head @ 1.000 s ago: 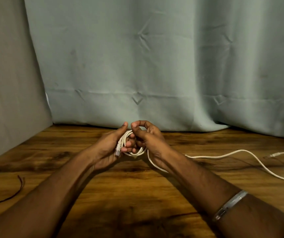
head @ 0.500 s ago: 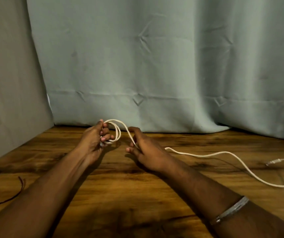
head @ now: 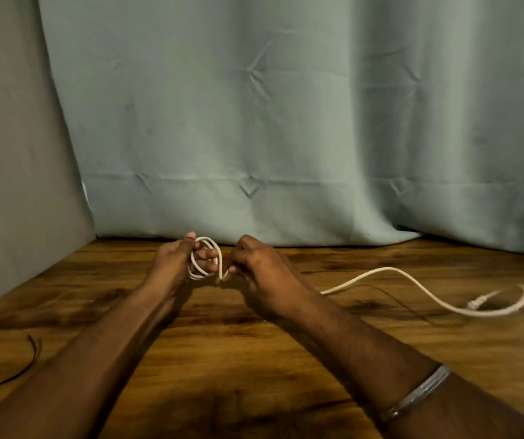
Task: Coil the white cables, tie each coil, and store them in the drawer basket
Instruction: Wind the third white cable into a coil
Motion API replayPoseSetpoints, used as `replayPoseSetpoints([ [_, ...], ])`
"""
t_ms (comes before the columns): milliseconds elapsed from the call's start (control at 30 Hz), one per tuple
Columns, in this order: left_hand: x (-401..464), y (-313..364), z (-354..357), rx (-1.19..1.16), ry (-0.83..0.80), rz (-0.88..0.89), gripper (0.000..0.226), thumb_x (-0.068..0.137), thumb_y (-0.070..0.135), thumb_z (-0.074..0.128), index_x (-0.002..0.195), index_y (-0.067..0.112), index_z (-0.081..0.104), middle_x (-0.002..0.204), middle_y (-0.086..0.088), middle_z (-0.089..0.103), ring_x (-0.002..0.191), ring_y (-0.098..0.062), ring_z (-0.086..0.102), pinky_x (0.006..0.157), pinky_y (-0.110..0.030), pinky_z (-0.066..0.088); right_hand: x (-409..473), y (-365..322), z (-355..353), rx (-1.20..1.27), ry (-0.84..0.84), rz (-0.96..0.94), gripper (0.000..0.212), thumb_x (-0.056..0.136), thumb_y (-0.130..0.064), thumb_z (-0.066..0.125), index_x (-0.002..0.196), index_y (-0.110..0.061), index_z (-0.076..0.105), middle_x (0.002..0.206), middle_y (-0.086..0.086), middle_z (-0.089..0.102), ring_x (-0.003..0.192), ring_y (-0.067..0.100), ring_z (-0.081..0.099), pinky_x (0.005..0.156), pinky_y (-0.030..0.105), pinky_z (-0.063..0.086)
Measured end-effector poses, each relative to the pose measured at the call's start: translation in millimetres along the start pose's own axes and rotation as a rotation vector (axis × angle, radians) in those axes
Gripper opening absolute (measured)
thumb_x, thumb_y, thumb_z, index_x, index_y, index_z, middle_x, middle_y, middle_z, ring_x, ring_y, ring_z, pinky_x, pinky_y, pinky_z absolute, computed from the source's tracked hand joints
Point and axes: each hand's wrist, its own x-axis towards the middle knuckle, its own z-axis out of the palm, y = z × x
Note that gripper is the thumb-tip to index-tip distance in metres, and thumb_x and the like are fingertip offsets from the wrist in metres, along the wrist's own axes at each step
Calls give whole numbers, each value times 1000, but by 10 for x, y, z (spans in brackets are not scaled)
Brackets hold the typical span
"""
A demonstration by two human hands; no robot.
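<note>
White cable (head: 381,274): part-coiled. A few loops sit in the left hand (head: 175,264), thumb up top, fingers curled through the coil (head: 202,261), holding it above the bench (head: 254,343). The right hand (head: 264,277) sits just beside the coil, fingers curled, pinching the run of cable where it leaves the loops. From under that hand the loose length trails right across the bench in a long wave, hooks back near the right edge and ends in a pale plug (head: 477,301), blurred.

Judgement: coiling is under way, well short of done; a good deal of cable is uncoiled, no tie is on it, and no drawer or basket is in view.

Risks: the loops in the left hand are held only by fingers, so a slack grip while the next turn is fed on could let them spring apart. The hooked tail could kink or twist as it is drawn in, giving an uneven coil. The plug dragging over the wood might snag.

Farther out: thin dark wires (head: 32,359) lie at the left edge of the bench, well apart from the work. A silver bangle (head: 419,394) is on the right wrist. A pale green curtain (head: 286,122) hangs behind.

No brand, label or legible writing visible.
</note>
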Motion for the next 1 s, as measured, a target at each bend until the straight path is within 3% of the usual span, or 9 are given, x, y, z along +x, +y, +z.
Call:
replayPoseSetpoints([
  [100, -53, -59, 73, 87, -44, 38, 32, 107, 21, 42, 82, 3, 50, 56, -15, 69, 34, -21, 59, 38, -31, 53, 19, 45, 51, 156, 35, 49, 14, 99, -16, 65, 105, -21, 76, 98, -6, 55, 88, 13, 58, 76, 36, 52],
  [233, -19, -55, 37, 116, -45, 67, 33, 107, 24, 42, 82, 5, 50, 57, -12, 68, 37, -21, 59, 51, -30, 51, 56, 92, 50, 236, 41, 75, 12, 97, -16, 68, 102, -20, 78, 94, -7, 58, 86, 12, 60, 77, 42, 53],
  [400, -63, -113, 77, 171, -34, 71, 36, 106, 23, 45, 76, 7, 57, 52, -6, 64, 43, -17, 60, 49, -26, 52, 24, 4, 81, 262, 41, 46, 14, 97, -15, 67, 105, -19, 78, 94, -7, 59, 84, 9, 59, 74, 32, 51],
  [533, -234, -102, 174, 195, -257, -82, 36, 107, 22, 41, 83, 2, 59, 52, -13, 56, 35, -23, 52, 43, -28, 47, 16, 34, 87, 324, 158, 118, 17, 96, -16, 66, 102, -25, 80, 92, -8, 59, 86, 9, 61, 77, 38, 54],
  [667, -294, -31, 234, 110, -286, -169, 31, 106, 26, 45, 78, 14, 53, 47, 2, 36, 31, -9, 31, 52, -25, 36, 40, 65, 105, 415, 225, 162, 11, 94, -18, 71, 102, -23, 78, 96, -8, 62, 93, 10, 62, 84, 40, 54],
  [767, -318, 31, 243, 18, -327, -215, 40, 103, 42, 47, 75, 15, 55, 48, 5, 29, 30, -5, 24, 48, -22, 42, 58, 32, 174, 586, 238, 295, 21, 92, -34, 72, 110, -24, 67, 107, -5, 68, 100, 11, 67, 89, 36, 56],
  [833, -357, 76, 243, 32, -356, -180, 43, 98, 47, 51, 70, 15, 55, 45, 5, 28, 30, -5, 24, 50, -22, 43, 50, 26, 193, 816, 133, 393, 26, 94, -44, 70, 103, -19, 69, 95, 2, 75, 88, 17, 72, 83, 37, 58],
  [900, -393, 117, 251, 73, -382, -127, 47, 96, 45, 53, 62, 13, 59, 39, 6, 32, 29, -5, 29, 56, -26, 40, 37, 13, 200, 1059, 36, 421, 33, 98, -37, 66, 91, -5, 68, 67, 4, 67, 67, 19, 69, 72, 33, 55],
  [1000, -404, 147, 273, 88, -383, -100, 42, 95, 42, 53, 73, 7, 61, 36, 6, 41, 28, -2, 33, 56, -23, 39, 74, 16, 175, 1267, 15, 506, 41, 94, -35, 72, 104, 4, 65, 59, 4, 56, 73, 31, 62, 83, 44, 51],
])
